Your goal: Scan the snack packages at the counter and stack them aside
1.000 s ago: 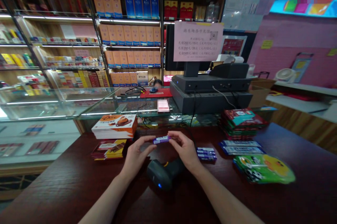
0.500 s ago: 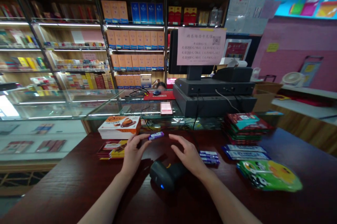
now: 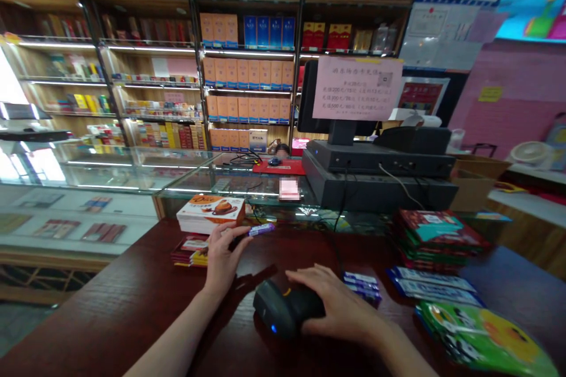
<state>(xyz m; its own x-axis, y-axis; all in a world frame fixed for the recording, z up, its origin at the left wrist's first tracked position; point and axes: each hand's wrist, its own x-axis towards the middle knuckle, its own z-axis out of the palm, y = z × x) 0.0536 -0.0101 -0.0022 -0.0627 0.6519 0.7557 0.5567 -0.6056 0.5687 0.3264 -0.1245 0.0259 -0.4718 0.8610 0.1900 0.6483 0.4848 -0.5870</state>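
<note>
My left hand pinches a small purple candy pack by one end, above the counter. My right hand is over the handle of a black barcode scanner, with thumb and fingers apart on either side of it. The scanner lies on the dark wooden counter, a blue light glowing on its head. Several purple packs lie beyond my right hand. Near my left hand, a white and orange box rests on red and yellow packs.
At the right are blue and white packs, a green bag and a stack of dark red packs. A checkout terminal stands behind, with a cable. Glass display cases border the counter.
My right hand has come down and nearer, from above the counter to around the scanner's handle. My left hand keeps the purple pack almost in place. The view has shifted left.
</note>
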